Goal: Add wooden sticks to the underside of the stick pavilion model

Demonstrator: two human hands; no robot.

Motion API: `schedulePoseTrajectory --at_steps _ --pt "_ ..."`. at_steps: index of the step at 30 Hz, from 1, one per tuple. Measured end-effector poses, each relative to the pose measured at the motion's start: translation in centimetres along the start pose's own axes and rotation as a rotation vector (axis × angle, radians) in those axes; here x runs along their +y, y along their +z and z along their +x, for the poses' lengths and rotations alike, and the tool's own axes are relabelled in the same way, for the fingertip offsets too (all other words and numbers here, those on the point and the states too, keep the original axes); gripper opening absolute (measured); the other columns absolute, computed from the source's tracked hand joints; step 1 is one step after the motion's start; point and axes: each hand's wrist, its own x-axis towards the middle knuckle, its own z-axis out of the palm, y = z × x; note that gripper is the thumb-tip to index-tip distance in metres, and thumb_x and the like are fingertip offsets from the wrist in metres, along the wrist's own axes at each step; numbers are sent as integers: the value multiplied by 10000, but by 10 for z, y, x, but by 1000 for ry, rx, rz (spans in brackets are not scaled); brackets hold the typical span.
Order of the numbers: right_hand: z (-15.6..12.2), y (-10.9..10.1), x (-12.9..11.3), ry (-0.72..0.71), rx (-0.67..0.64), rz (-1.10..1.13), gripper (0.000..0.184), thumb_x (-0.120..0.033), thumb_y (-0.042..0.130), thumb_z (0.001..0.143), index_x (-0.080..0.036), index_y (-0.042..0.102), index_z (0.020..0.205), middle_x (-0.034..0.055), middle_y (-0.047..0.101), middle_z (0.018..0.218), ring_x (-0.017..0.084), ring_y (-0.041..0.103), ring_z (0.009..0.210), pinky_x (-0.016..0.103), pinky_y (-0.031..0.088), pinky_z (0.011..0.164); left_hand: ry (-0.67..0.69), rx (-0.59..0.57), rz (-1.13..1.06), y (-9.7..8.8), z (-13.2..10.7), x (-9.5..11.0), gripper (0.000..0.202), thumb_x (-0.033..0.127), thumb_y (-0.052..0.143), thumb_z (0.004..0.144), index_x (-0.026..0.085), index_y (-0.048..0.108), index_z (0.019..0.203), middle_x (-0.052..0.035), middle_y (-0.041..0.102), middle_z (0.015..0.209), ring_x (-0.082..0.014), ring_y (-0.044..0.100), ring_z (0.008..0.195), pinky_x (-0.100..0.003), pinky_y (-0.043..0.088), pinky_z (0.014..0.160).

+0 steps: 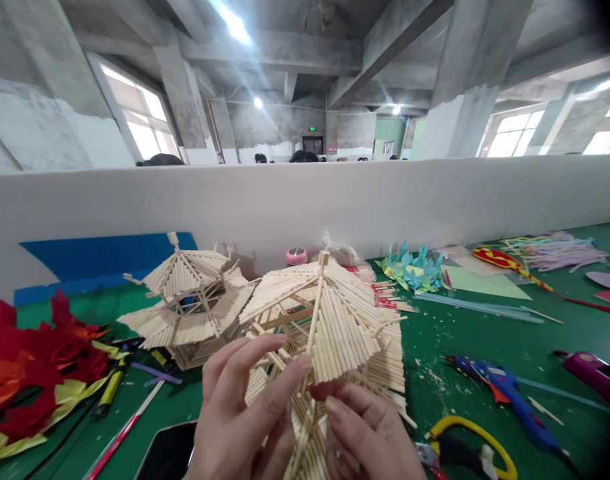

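Bench (485,347) first, green and wide, running up to a pale partition wall (305,200) at the back. Biggest thing on it is the stick pagoda (335,320), front and centre, built of pale wooden sticks with a spike at its peak, and it's tipped a little toward the camera. Both hands are on it! Left hand (245,413) comes up from below, fingers curled and closed round the lower edge of the roof; right hand (369,433) sits just beside it, fingers pressed against the underside frame, gripping the base. Behind and to the left stands a second stick pagoda (189,300), upright and apart from the hands. Far left, a red and yellow paper flower (35,373) lies flat. To the right, a blue glue gun (509,393) rests on the bench, with yellow-handled scissors (469,453) near the right hand. Further back, teal paper leaves (412,267) lie by the wall.
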Motion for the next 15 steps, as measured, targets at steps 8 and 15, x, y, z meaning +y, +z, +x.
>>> schedulePoseTrajectory --at_steps 8,15 --pt "1 9 -3 19 23 -11 324 -412 735 573 -132 606 671 -103 361 338 -6 236 308 150 166 358 15 9 -35 3 -2 -3 399 3 425 688 206 607 980 -99 462 1126 -267 430 1004 -436 356 801" --pt "6 15 -1 41 69 78 374 -403 787 489 -128 558 598 -108 395 339 -23 272 290 144 151 353 19 -6 -63 3 -2 -5 383 7 422 711 207 609 979 -104 459 1117 -277 414 1000 -446 359 791"
